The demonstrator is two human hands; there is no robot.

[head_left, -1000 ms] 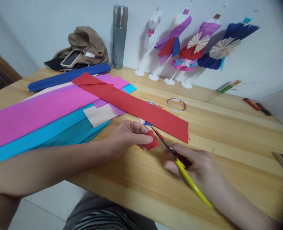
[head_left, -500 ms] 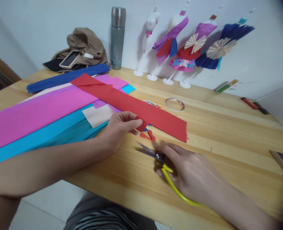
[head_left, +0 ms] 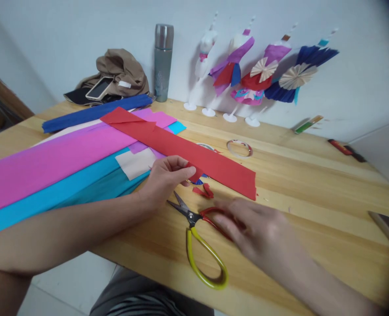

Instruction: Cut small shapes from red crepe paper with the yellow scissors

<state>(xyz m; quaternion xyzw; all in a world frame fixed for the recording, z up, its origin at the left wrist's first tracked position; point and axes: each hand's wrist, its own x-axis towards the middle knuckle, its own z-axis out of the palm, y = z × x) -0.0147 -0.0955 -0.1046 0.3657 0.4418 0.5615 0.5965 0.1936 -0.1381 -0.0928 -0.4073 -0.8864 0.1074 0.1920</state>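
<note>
My left hand (head_left: 166, 176) pinches a small red paper piece (head_left: 194, 171) at the near edge of a long red crepe strip (head_left: 181, 151). Red scraps (head_left: 203, 191) lie on the wood just right of it. Scissors (head_left: 199, 239) with one yellow and one red handle lie open on the table. My right hand (head_left: 257, 235) hovers over the red handle, blurred, fingers spread, holding nothing that I can see.
Pink (head_left: 49, 160), teal (head_left: 79, 188) and dark blue (head_left: 92, 113) crepe sheets cover the wooden table's (head_left: 313, 197) left side. A tape ring (head_left: 239, 148) lies mid-table. A flask (head_left: 163, 61), several dressed paper figures (head_left: 247, 74), a bag with a phone (head_left: 115, 77) line the wall.
My right hand put the scissors down on the table and let go of them. My left hand drew the red piece back toward the red strip; cut scraps dropped.
</note>
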